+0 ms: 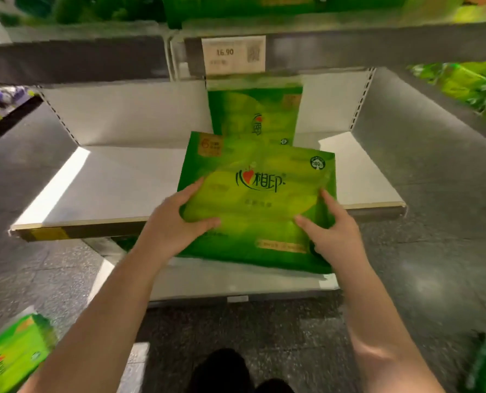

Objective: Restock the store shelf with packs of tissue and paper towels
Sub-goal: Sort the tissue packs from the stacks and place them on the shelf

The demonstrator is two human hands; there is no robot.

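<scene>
Green tissue pack (260,199) — held flat over the front edge of the white shelf (117,188). Our left hand (176,219) and right hand (329,231) grip its near corners. We judge it light, soft, film-slick — best held at the sides. A second pack (254,114) stands behind.

Both hands (176,219) (331,231) grip a green tissue pack (260,188), seemingly resting on the shelf (117,191).
</scene>
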